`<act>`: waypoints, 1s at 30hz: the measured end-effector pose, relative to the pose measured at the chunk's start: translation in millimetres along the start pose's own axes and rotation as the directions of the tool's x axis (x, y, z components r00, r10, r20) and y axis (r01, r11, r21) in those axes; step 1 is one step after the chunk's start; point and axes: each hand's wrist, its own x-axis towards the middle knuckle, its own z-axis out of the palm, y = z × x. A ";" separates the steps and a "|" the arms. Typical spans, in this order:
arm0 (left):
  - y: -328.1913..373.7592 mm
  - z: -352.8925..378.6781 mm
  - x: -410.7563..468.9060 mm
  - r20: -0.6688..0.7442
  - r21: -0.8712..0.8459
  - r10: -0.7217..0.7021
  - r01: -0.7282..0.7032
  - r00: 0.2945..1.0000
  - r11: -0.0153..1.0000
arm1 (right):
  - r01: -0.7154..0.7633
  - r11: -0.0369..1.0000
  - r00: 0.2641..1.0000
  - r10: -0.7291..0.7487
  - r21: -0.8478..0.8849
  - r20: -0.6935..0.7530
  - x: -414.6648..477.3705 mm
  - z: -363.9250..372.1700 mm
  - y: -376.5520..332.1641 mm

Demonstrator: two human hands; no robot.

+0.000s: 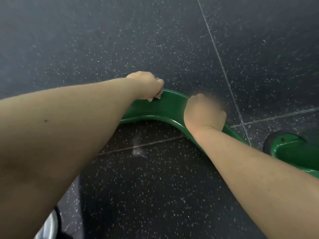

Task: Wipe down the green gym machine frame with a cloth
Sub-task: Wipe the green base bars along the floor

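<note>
While both arms reach forward and down, status reads:
frame: green gym machine frame point(162, 107), curved glossy tube low over the floor point(155, 178), running from centre to the lower right, where a second green part shows.
left hand: left hand point(146, 85) on the tube's far left end, fingers curled down over its top edge.
cloth: cloth point(158, 96), only a small pale bit visible under the left fingers, against the frame.
left grip: holding the cloth.
right hand: right hand point(203, 112) on the tube to the right, knuckles up, partly blurred.
right grip: curled round the frame.
floor: dark speckled tiles with thin pale seams.
</note>
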 end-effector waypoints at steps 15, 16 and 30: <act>-49.9 76.3 -85.4 -0.268 0.329 0.462 -0.370 0.845 0.869 | 0.094 0.996 0.987 -0.093 0.000 0.133 0.3 -6.5 6.6; -31.0 80.9 -81.1 -0.282 0.309 0.460 -0.374 0.842 0.874 | 0.102 0.995 0.983 -0.103 0.016 0.149 1.0 -7.4 7.8; -125.1 69.6 -135.1 -0.328 0.241 0.089 -0.008 0.941 0.970 | 0.171 0.985 0.985 -0.171 0.017 0.002 -3.7 -1.2 12.2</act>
